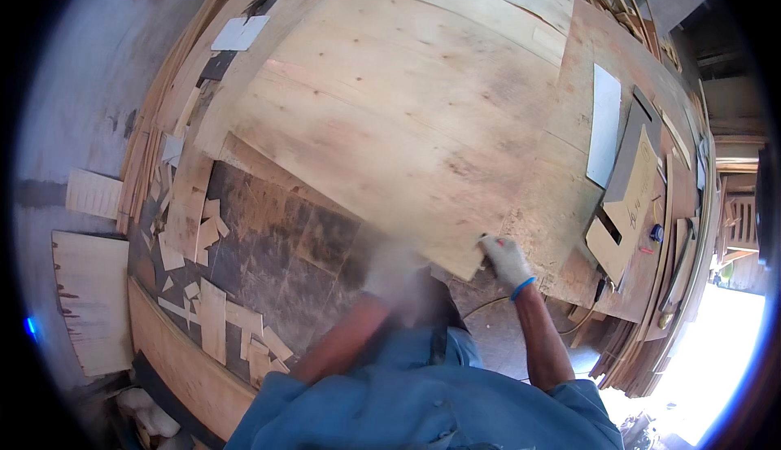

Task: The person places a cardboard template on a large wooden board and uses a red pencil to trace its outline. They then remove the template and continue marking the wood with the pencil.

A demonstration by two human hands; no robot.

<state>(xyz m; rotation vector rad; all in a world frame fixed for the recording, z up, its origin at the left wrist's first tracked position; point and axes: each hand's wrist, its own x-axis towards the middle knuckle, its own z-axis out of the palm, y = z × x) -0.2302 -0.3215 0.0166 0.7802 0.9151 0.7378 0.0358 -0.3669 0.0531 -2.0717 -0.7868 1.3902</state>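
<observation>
Blue shirt [423,413] cloth sits nearest, with offcuts [214,320] scattered to its left and the left hand [393,271] blurred at the plywood sheet's [390,116] near edge, its grip impossible to tell. Gloved, the right hand [506,260] bends its fingers at the near corner, hold unclear; the sheet already lies spread out, but its handling looks unfinished, while cut boards [630,194] lie farther right.

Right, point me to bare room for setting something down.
The pale plywood lies bare between the long left board and the white strip. A smaller dark patch opens between plywood and wood scraps. Crowded: the lower left, with scraps; the far right, with cut boards.
</observation>
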